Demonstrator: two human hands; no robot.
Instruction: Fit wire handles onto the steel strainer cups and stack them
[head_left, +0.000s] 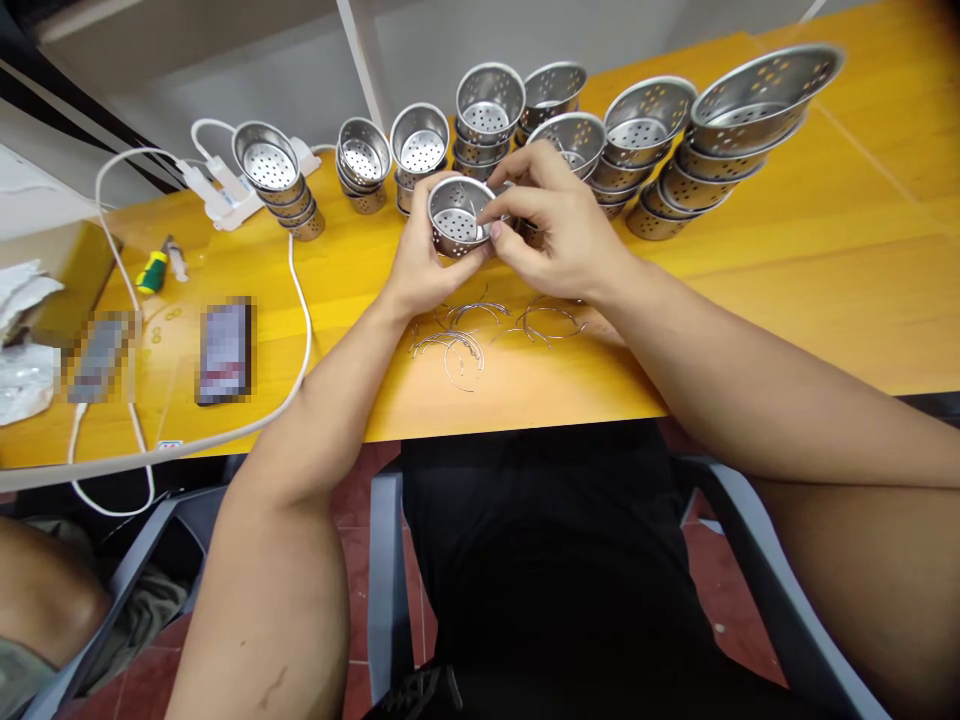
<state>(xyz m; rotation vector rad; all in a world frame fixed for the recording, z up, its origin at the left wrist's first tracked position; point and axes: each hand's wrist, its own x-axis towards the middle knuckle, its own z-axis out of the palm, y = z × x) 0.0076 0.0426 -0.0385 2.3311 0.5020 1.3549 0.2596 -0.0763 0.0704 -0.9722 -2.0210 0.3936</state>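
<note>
My left hand [420, 255] is wrapped around a small perforated metal cup [454, 222], held tilted with its open mouth towards me. Over the cup's right rim, my right hand [544, 215] has its thumb and index finger pinched together. A thin wire [473, 212] shows at those fingertips, running inside the cup; its far end is hard to make out. Below the hands, several loose curved wires [465, 340] lie on the yellow table [600, 385], with more curved wires [551, 320] to their right.
Stacks of perforated cups line the back, from a left stack [279, 190] to a leaning right stack [694, 170]. A power strip [232, 205], white cable [300, 290], green-yellow screwdriver [154, 272] and blurred phone [223, 350] lie left. Another person's leg [45, 590] is at lower left.
</note>
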